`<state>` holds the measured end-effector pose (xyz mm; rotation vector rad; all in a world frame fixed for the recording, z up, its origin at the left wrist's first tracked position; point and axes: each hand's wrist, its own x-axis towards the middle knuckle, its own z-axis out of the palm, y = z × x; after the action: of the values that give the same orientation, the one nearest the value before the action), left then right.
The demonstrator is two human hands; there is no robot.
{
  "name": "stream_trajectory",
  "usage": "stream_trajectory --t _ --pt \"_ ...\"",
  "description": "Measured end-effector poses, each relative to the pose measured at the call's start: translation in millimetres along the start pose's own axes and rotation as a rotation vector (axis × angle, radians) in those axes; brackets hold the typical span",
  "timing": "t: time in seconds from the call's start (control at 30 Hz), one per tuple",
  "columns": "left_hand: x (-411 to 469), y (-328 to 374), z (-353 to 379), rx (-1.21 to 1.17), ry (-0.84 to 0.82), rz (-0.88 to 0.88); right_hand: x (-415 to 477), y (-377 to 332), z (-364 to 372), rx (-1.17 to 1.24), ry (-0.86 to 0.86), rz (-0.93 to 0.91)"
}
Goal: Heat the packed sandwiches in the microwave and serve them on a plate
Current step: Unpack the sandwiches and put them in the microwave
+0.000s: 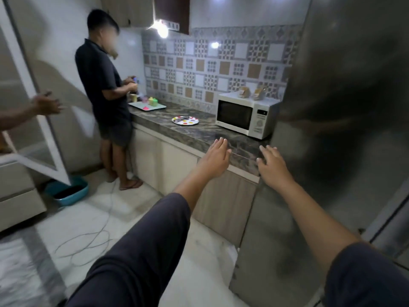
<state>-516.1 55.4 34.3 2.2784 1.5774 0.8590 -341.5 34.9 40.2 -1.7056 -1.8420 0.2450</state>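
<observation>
Both hands reach forward, holding nothing. The left hand (214, 156) is palm down, its fingers straight and close together, over the near edge of the dark marbled stone counter (199, 132). The right hand (274, 166) is just beside it to the right, fingers straight and slightly spread, at the left edge of the tall brushed-steel fridge (343, 107) that fills the right side. Whether either hand touches the counter cannot be told.

A white microwave oven (245, 114) stands at the right end of the counter, next to the fridge, its dark door closed. On its top sit two sandwiches in clear wrappers, side by side: the left packed sandwich (244, 92) and the right packed sandwich (258, 94). To the left of the microwave, well apart from it, a round white plate with coloured dots (190, 123) lies on the counter with a shiny metal utensil (182, 118) on it, too small to identify.

At the far left end of the counter a second person in a dark shirt and shorts (104, 85) stands with hands raised over a pale rectangular tray (155, 107) that bears small coloured cups. Another hand (46, 104) enters from the left edge. On the pale floor lie a teal plastic basin (68, 192) and a loose grey cable (95, 235). Patterned square tiles (221, 63) cover the far wall.
</observation>
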Motion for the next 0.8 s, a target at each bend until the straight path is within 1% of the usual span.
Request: stream_trajectory --t 0.17,0.23,0.4,0.53,0.67,0.8 --pt "29.6 -85.2 -22.8 0.049 0.038 -0.159 66.3 -32.0 68.0 0.059 -0.092 -0.045" --pt "50.9 -114.0 -25.1 0.068 0.046 -0.191 97.9 -38.2 94.3 0.08 -0.118 -0.054" --pt "131.1 -181.3 -23.7 0.076 0.03 -0.227 207.0 -41.4 148.7 0.1 -0.12 -0.085" --pt "215.7 -224.8 -28.0 0.076 0.024 -0.267 297.9 -33.0 175.2 0.132 -0.096 -0.058" --pt "283.3 -258.1 -24.0 0.097 0.003 -0.264 371.1 -19.3 206.2 0.138 -0.127 -0.001" --pt "351.7 -294.4 -14.1 0.083 -0.014 -0.261 440.7 -12.8 231.9 0.109 -0.141 0.014"
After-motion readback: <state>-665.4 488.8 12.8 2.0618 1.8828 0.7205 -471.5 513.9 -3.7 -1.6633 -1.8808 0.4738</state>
